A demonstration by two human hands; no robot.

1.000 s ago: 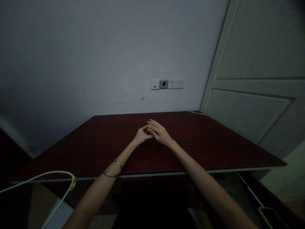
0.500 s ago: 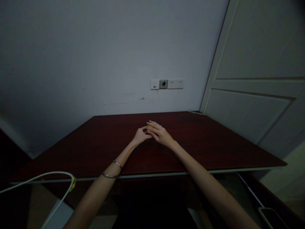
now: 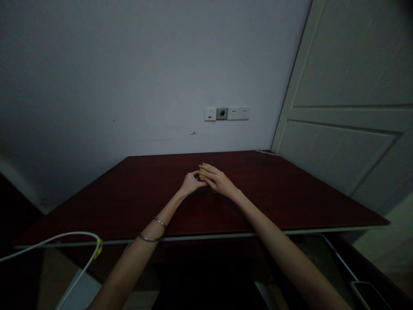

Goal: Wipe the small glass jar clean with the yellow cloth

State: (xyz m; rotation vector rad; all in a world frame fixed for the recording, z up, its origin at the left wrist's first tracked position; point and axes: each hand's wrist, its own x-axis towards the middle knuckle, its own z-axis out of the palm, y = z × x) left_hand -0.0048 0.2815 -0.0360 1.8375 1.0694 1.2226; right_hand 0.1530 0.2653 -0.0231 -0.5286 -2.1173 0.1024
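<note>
Both my hands meet over the middle of a dark red wooden table point(image 3: 129, 202). My left hand point(image 3: 190, 184) and my right hand point(image 3: 217, 181) have their fingers closed round a small yellow object point(image 3: 203, 173), of which only a sliver shows between the fingertips. Its shape is mostly hidden by my fingers. Two thin metal bangles point(image 3: 155, 228) sit on my left forearm. The room is dim.
A white wall with a strip of sockets point(image 3: 226, 113) stands behind the table. A white panelled door point(image 3: 348, 116) is at the right. A white cable point(image 3: 64, 241) with a yellow band loops at the lower left, below the table's front edge.
Almost nothing differs. Both hands stay together on the small yellow object in the same spot; my fingers shift only slightly.
</note>
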